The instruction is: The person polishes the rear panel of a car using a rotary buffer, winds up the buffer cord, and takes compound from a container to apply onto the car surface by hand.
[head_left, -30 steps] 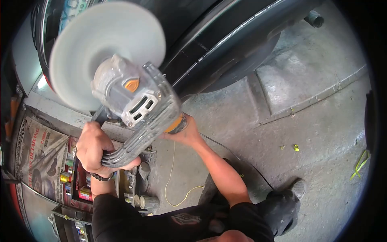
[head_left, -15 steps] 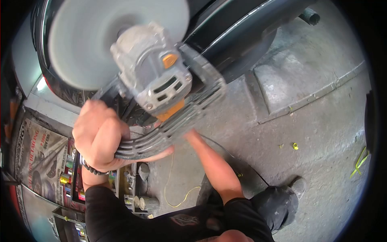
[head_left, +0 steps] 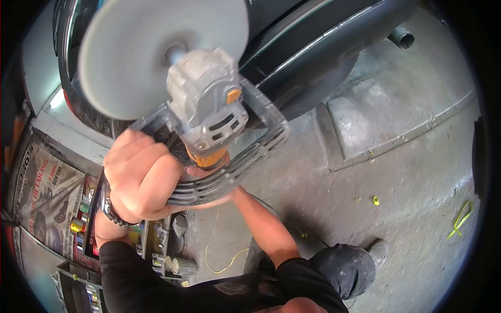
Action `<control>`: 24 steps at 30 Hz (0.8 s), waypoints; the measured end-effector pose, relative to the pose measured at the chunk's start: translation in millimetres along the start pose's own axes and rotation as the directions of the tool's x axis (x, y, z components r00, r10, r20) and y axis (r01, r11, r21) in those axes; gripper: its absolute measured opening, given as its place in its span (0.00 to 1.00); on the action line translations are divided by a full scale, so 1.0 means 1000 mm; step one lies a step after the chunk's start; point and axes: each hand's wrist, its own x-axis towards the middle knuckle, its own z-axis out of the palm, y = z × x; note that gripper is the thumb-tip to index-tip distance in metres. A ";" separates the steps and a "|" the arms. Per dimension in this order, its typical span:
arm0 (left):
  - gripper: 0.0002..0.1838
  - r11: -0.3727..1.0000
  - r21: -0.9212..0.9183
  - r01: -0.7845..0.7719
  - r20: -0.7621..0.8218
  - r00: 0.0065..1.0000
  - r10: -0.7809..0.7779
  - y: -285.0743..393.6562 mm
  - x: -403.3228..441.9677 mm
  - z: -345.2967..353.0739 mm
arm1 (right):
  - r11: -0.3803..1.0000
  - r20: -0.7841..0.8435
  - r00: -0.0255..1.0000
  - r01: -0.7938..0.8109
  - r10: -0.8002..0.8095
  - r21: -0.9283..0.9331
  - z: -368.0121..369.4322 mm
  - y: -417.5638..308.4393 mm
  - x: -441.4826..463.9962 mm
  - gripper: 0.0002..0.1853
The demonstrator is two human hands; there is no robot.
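Note:
A rotary polisher with a grey head and orange body is held up in front of me. Its big round pale pad is smeared as if spinning. My left hand is wrapped round the left side of the black loop handle. Behind that handle my right hand grips the orange body, mostly hidden, with only part of it showing. Beyond the tool lies the dark car body. I cannot tell whether the pad touches it.
Several cans stand on a shelf at lower left, beside a printed banner. A thin yellow cord trails on the concrete floor. A raised slab and a pipe end are at right, with yellow-green strips nearby.
The polisher, with both hands on it, has shifted slightly right and down in view. More of the pad's hub and of the orange body now shows.

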 end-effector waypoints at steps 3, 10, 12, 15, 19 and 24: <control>0.22 0.997 0.009 0.082 0.016 0.996 -0.082 0.000 -0.040 -0.002 | 0.998 0.024 0.998 -0.051 0.050 0.043 0.013 0.004 -0.009 0.34; 0.33 0.976 0.007 0.219 -0.023 0.975 -0.219 0.000 -0.137 0.011 | 0.983 0.108 0.978 -0.176 0.180 -0.051 0.029 0.039 -0.038 0.43; 0.33 0.962 0.012 0.271 -0.060 0.961 -0.270 0.004 -0.165 0.017 | 0.972 0.139 0.963 -0.236 0.232 0.009 0.036 0.038 -0.043 0.46; 0.33 0.949 0.022 0.313 -0.078 0.947 -0.311 0.007 -0.206 0.026 | 0.948 0.184 0.932 -0.318 0.311 0.012 0.038 0.042 -0.055 0.39; 0.34 0.946 0.018 0.324 -0.085 0.943 -0.321 0.008 -0.221 0.028 | 0.950 0.167 0.936 -0.314 0.311 -0.010 0.042 0.047 -0.066 0.35; 0.32 0.970 0.008 0.242 -0.069 0.968 -0.241 0.004 -0.171 0.020 | 0.963 0.209 0.941 -0.269 0.266 -0.014 0.035 0.056 -0.058 0.47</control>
